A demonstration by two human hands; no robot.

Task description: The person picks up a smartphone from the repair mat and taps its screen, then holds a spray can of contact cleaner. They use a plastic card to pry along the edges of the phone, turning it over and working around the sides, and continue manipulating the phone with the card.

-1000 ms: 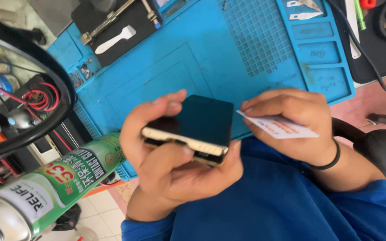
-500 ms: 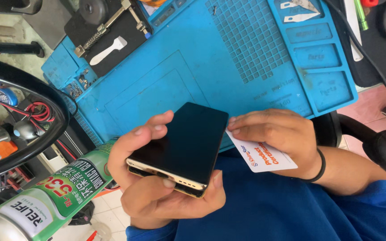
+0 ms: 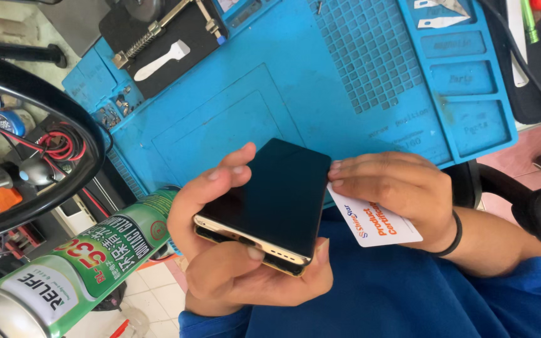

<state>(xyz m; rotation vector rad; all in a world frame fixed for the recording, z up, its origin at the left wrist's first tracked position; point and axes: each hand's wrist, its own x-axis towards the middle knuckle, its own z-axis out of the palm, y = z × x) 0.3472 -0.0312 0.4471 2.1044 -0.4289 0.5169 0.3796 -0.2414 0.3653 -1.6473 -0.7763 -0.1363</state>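
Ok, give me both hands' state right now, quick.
Left hand: closed around the dark smartphone, screen up.
Right hand: pinching a white card against the phone's edge.

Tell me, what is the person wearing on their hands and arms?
Both hands are bare, no gloves or rings showing. The right hand has a thin black band around its wrist, and a blue sleeve covers the arm further up. The left hand has nothing on it.

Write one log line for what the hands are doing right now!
left hand: holds black phone, screen up | right hand: presses white card to phone's edge | below: blue mat | beside: green spray can
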